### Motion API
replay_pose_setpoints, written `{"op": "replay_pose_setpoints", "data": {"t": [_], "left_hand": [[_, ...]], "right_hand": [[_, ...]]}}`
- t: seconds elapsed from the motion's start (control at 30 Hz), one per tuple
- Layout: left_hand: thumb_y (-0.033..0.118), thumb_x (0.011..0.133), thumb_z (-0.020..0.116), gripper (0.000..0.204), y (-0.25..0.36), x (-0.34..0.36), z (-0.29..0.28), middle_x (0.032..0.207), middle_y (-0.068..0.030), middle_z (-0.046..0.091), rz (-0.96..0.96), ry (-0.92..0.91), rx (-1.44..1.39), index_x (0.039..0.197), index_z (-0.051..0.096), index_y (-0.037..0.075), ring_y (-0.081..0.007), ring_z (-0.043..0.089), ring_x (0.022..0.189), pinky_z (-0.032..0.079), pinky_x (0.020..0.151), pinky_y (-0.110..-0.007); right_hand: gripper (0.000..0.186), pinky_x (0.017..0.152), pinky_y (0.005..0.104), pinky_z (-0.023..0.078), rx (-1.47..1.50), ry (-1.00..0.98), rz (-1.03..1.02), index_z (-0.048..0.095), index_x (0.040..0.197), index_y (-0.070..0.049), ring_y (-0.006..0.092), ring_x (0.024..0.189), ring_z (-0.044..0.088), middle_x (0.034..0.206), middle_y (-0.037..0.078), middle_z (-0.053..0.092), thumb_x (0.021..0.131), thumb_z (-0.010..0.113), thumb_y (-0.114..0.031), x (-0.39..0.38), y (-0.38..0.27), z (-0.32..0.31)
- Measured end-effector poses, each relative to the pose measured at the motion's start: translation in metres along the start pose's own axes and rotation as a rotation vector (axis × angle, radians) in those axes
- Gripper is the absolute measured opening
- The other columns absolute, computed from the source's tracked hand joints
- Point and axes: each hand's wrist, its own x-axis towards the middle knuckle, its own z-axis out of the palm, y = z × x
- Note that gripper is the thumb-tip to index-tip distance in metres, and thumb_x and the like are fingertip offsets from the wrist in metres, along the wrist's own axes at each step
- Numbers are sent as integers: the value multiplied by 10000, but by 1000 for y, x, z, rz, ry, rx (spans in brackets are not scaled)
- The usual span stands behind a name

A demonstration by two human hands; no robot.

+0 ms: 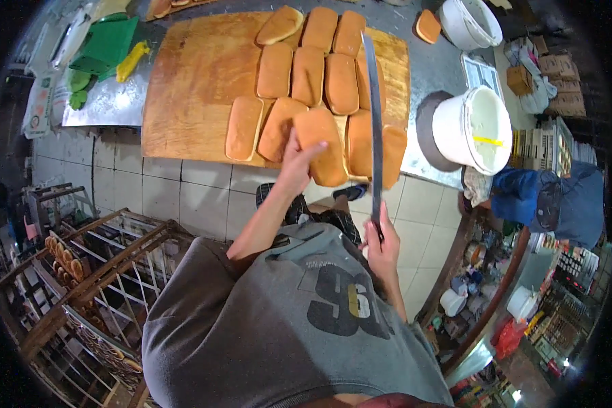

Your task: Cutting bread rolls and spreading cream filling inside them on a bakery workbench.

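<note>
- Bread (324, 166): our left hand (299, 162) pinches it, thumb on top; squeeze lightly.
- Knife (377, 136): our right hand (383, 239) is curled round it; we should steer carefully.

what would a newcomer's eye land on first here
Probably the long knife in the right grip, its blade crossing the view over the right side of the wooden board. Next come the rows of golden-brown breads on that board, with the left grip holding one near the front edge.
</note>
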Motion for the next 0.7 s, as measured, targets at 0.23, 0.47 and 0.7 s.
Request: {"op": "replay_pose_setpoints", "data": {"t": [0.23,0.47,0.7], "left_hand": [[64,833,726,518,34,-1,-6,1169,-39,619,23,27,-181,1290,484,97,-177,621,1060,548,898,-378],[67,866,697,446,51,10,-11,1154,-48,630,45,62,-212,1268,504,90,-182,622,1059,549,887,-376],[91,856,720,665,90,40,19,1236,-78,543,142,126,-110,1396,333,122,-206,594,1082,553,878,-375]], "right_hand": [[527,704,317,498,-310,-8,-407,461,1428,-66,219,721,606,852,157,614,920,573,15,55,-50,68],[545,653,350,488,-546,-41,-387,466,1426,-78,295,680,598,790,173,571,902,587,13,60,-62,92],[561,632,319,490,-495,-37,-429,445,1441,-77,264,644,564,769,155,564,906,583,22,-8,-5,57]]}}
